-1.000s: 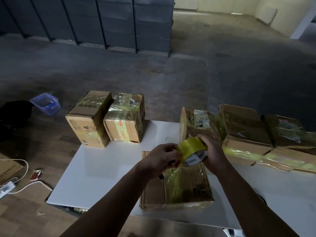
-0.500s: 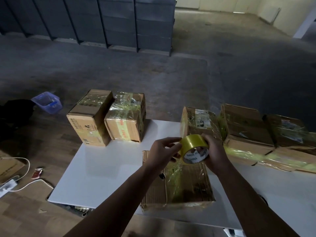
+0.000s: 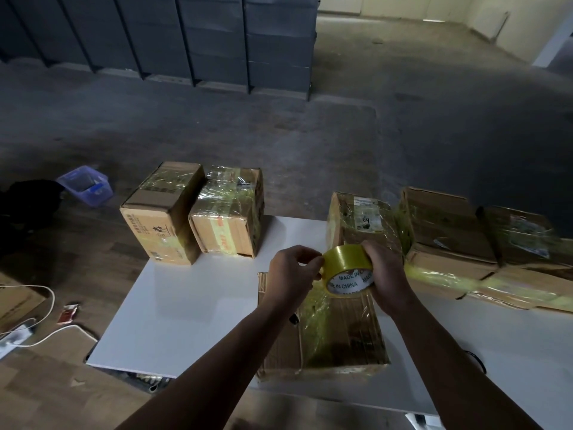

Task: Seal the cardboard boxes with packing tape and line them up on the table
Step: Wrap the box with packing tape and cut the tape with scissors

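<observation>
My right hand (image 3: 386,274) grips a roll of yellow packing tape (image 3: 345,270) above a flat cardboard box (image 3: 338,336) lying near the front of the white table (image 3: 186,305). My left hand (image 3: 293,274) pinches at the roll's left edge with thumb and fingertips. The flat box carries crinkled yellow tape across its top. Two taped boxes (image 3: 161,212) (image 3: 229,218) stand side by side at the table's far left corner. Three more taped boxes (image 3: 362,221) (image 3: 443,228) (image 3: 524,237) sit in a row at the far right.
Left of the table on the floor lie a blue plastic bin (image 3: 85,185), a dark bag (image 3: 28,203), white cables with a power strip (image 3: 18,335) and a small red packet (image 3: 68,313). Dark shelving (image 3: 186,38) lines the far wall.
Both hands have lifted the tape roll slightly and turned it so its printed core faces me more. My left fingers have shifted to pinch at the roll's left edge.
</observation>
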Available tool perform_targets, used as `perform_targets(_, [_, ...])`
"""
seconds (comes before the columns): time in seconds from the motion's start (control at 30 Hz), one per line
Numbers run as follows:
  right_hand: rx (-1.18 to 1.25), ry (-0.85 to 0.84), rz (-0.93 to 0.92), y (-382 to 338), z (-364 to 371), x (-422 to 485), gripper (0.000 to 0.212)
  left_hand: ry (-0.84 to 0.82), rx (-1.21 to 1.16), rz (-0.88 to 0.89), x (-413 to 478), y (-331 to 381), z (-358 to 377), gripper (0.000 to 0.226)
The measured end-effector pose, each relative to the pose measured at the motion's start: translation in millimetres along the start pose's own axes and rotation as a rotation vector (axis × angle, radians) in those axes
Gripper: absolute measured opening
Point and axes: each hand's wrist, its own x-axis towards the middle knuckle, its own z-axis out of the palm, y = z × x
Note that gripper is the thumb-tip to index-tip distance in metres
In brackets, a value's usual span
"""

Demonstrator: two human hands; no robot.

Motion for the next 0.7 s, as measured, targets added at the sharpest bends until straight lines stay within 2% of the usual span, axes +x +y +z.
perform_targets(0.13, [-0.176, -0.023, -0.070, 1.0, 0.1, 0.9, 0.028, 0.008, -0.017, -0.061, 3.2, -0.9, -1.7, 0.006])
perform_targets(0.3, [-0.241, -0.019, -0.131, 6.8, 2.7, 3.0, 0.038, 0.015, 0.099, -0.085, 5.0, -2.9, 3.1, 0.017])
perform_targets(0.47, [-0.366, -0.091, -0.192, 19.0, -0.3, 4.7, 0.041, -0.020, 0.195, -0.106, 5.4, -6.7, 3.9, 0.025])
perform_targets(0.7, [-0.388, -0.084, -0.211, 17.0, 1.8, 1.1, 0.040, -0.018, 0.055, -0.165, 4.0, -3.2, -1.4, 0.021])
